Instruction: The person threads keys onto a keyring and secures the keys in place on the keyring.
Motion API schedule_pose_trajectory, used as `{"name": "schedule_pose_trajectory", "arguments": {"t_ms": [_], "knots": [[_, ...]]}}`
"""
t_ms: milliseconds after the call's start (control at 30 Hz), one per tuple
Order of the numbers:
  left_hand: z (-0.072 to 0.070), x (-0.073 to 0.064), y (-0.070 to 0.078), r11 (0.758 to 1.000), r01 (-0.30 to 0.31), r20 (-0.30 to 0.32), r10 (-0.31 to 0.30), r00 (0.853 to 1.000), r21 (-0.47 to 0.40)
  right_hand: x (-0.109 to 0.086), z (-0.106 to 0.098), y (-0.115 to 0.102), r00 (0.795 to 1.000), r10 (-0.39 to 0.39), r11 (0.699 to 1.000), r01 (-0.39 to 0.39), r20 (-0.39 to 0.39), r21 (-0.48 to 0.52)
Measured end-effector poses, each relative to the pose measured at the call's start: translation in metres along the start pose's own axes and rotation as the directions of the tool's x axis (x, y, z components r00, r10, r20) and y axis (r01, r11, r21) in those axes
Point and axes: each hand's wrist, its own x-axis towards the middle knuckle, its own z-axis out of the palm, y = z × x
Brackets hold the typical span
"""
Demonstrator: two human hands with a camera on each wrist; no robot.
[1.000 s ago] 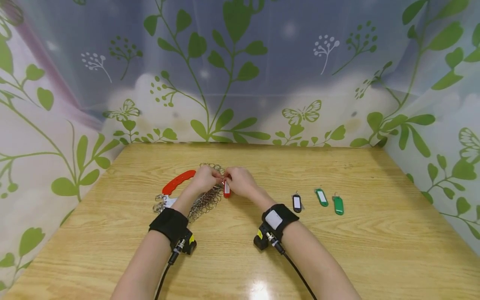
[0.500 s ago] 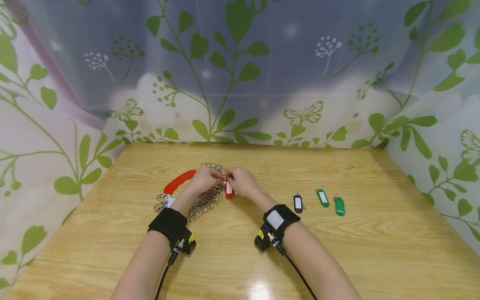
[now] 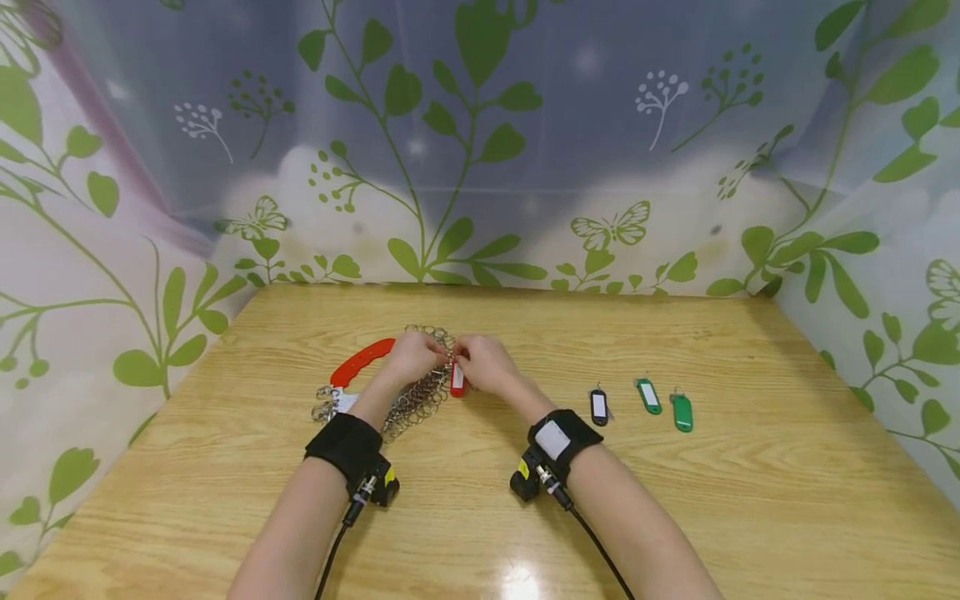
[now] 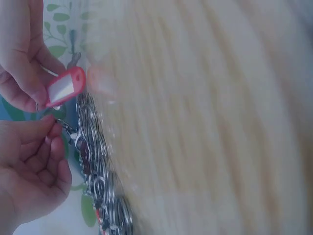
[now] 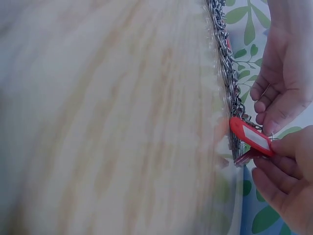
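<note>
Fingers and thumb of your right hand (image 3: 483, 365) pinch the red tag (image 5: 252, 138) near its ring end, and the thumb and a fingertip of your left hand (image 3: 416, 357) pinch a small metal piece (image 4: 71, 131) at the edge of the metal rings (image 3: 420, 402). Whether that piece is a clasp or a plain ring is too blurred to tell. Your other left fingers curl loosely, holding nothing that shows. The tag sits between your two hands, just beside the metal rings, with its white label facing you in the head view.

The step in hand looks like working the tag's wire ring (image 4: 37, 107) against that metal piece; whether on or off, these pictures don't settle. Either way, let your left hand be the anchor and make the small movements with your right. Pinch close to the wire, but leave enough of it bare to see where its ends meet. Turn the tag rather than pulling on it, since the plastic eye is probably the weak spot. The rings beside it look loose enough to snag the wire, so check that you have only the one you want. Let the table (image 3: 465, 508) carry their weight, and hold your left wrist high so it doesn't drag the red handle (image 3: 362, 362). The black tag (image 3: 598, 407) and the two green tags (image 3: 648, 397) lie well apart to the right, safely out of your way
</note>
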Motion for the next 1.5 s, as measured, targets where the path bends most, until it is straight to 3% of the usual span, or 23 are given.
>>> {"name": "schedule_pose_trajectory", "arguments": {"t_ms": [267, 367, 567, 700, 867, 1033, 1267, 1500], "knots": [[0.002, 0.000, 0.009, 0.995, 0.086, -0.058, -0.088, 0.994, -0.041, 0.000, -0.003, -0.002, 0.997, -0.079, 0.992, 0.079, 0.007, -0.102], [0.002, 0.000, 0.010, 0.994, 0.092, -0.067, -0.096, 0.993, -0.055, 0.000, -0.003, -0.002, 0.997, -0.071, 0.992, 0.072, 0.009, -0.105], [0.006, 0.000, 0.003, 0.998, -0.010, -0.042, 0.008, 0.999, -0.057, -0.001, -0.001, 0.001, 0.999, 0.046, 0.999, -0.046, -0.009, 0.020], [0.006, 0.001, -0.003, 0.994, -0.087, -0.003, 0.087, 0.996, -0.062, 0.000, -0.001, 0.005, 0.998, 0.052, 0.993, -0.050, -0.020, 0.102], [0.005, -0.001, -0.006, 0.987, -0.147, 0.010, 0.148, 0.989, -0.059, 0.000, -0.001, 0.010, 0.997, 0.077, 0.966, -0.073, -0.008, 0.247], [0.004, -0.002, -0.009, 0.986, -0.163, 0.012, 0.163, 0.987, -0.026, 0.001, -0.003, 0.011, 0.993, 0.117, 0.935, -0.121, 0.032, 0.334], [0.005, -0.001, -0.007, 0.989, -0.142, 0.021, 0.143, 0.989, -0.043, 0.002, -0.004, 0.013, 0.988, 0.156, 0.947, -0.154, 0.018, 0.281], [0.005, -0.002, -0.004, 0.983, -0.165, 0.022, 0.167, 0.986, -0.075, 0.000, -0.006, 0.011, 0.996, 0.090, 0.974, -0.087, -0.005, 0.210]]}}
